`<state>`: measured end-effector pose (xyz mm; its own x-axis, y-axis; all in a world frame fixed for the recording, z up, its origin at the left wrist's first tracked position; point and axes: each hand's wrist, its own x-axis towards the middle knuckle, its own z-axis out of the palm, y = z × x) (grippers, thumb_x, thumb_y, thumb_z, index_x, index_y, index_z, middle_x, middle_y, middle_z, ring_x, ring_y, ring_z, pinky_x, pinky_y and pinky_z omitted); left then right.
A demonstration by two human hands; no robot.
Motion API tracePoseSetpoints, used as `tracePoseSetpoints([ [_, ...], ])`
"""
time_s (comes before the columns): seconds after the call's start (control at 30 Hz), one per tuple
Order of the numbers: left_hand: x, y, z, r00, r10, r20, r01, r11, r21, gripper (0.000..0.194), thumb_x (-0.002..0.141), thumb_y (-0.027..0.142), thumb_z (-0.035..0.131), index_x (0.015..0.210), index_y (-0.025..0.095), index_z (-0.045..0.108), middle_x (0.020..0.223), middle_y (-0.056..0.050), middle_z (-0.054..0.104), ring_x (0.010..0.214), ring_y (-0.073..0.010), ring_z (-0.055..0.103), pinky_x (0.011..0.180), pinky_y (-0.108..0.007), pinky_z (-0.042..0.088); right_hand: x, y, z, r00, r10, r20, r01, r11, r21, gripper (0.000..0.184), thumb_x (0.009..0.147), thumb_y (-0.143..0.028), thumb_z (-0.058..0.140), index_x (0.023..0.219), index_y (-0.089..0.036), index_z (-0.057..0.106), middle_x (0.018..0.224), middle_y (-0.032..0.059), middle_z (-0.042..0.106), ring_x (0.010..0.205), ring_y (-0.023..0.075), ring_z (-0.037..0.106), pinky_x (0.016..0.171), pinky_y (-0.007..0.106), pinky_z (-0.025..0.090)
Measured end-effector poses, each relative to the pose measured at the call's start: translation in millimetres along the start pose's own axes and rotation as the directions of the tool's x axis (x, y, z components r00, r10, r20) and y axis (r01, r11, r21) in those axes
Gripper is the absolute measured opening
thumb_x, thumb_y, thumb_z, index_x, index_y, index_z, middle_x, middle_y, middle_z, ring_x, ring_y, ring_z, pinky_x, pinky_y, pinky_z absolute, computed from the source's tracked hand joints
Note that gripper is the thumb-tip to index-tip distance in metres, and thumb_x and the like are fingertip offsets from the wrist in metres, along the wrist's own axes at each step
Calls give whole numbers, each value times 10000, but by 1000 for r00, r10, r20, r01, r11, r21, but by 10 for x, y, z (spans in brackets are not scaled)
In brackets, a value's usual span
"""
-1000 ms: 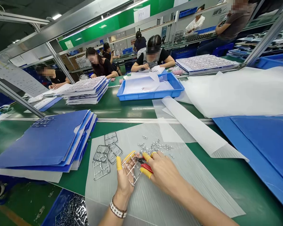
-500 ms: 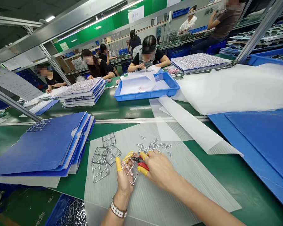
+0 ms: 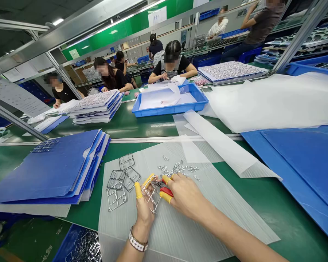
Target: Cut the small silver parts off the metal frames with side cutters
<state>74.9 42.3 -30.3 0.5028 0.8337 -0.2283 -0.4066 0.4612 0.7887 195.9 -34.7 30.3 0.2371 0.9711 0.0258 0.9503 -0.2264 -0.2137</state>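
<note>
My left hand (image 3: 144, 205), with yellow finger cots, grips a small silvery metal frame (image 3: 151, 195) of parts over a grey corrugated sheet (image 3: 180, 233). My right hand (image 3: 184, 195), also in yellow cots, is closed on red-handled cutters (image 3: 165, 190) whose jaws meet the frame's upper edge. A heap of small cut metal pieces (image 3: 179, 169) lies just beyond the hands. Several empty metal frames (image 3: 120, 183) lie to the left of my left hand.
A stack of blue sheets (image 3: 49, 169) lies at left, more blue boards (image 3: 303, 163) at right, white translucent paper (image 3: 229, 149) behind. A blue tray (image 3: 169, 108) stands across the green table. A blue bin of metal frames (image 3: 82, 247) sits near me. Other people work opposite.
The view shifted slightly between the oldest frame and now; both hands keep the same grip on the frame and cutters, with hardly any movement.
</note>
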Motion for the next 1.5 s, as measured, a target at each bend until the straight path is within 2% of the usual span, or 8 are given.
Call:
tracePoseSetpoints([
  [0.5, 7, -4, -4, 999, 37, -29, -36, 999, 31, 577, 795, 628, 433, 977, 151, 702, 1054, -126, 684, 1086, -258, 573, 1000, -367, 368, 29, -9, 27, 1000, -17, -27, 16, 1000, -11, 305, 850, -462, 505, 981, -199, 587, 833, 83, 618, 807, 253, 574, 630, 324, 381],
  [0.83, 2, -19, 4, 998, 55, -3, -55, 996, 66, 611, 794, 645, 414, 1007, 144, 691, 1064, -130, 678, 1084, -267, 572, 999, -376, 366, 29, -18, 25, 1000, -8, -23, 7, 999, -35, 303, 849, -465, 505, 975, -201, 586, 839, 86, 626, 799, 254, 579, 617, 314, 381],
  [1.13, 7, 4, 16, 999, 27, -37, -27, 999, 17, 591, 782, 637, 444, 970, 140, 704, 1039, -134, 686, 1077, -275, 576, 984, -384, 381, 37, -48, 5, 1000, -29, 6, 29, 995, -90, 275, 863, -413, 511, 949, -170, 604, 800, 103, 627, 748, 251, 584, 615, 328, 389],
  [1.33, 51, 12, 1, 1000, -5, -28, 3, 998, -57, 655, 781, 660, 416, 978, 101, 697, 1065, -169, 671, 1000, -276, 618, 994, -399, 368, -49, -71, 17, 999, -21, -40, 16, 994, -108, 324, 833, -413, 544, 1049, -177, 594, 844, 110, 626, 843, 283, 544, 680, 362, 371],
  [1.5, 57, -44, -2, 997, -63, -51, 58, 995, -84, 676, 778, 681, 394, 984, 115, 700, 1085, -160, 667, 1064, -284, 583, 994, -390, 371, -72, -160, 87, 996, -71, -62, 66, 995, -73, 362, 849, -416, 511, 1107, -171, 578, 859, 108, 621, 835, 277, 535, 680, 369, 370],
])
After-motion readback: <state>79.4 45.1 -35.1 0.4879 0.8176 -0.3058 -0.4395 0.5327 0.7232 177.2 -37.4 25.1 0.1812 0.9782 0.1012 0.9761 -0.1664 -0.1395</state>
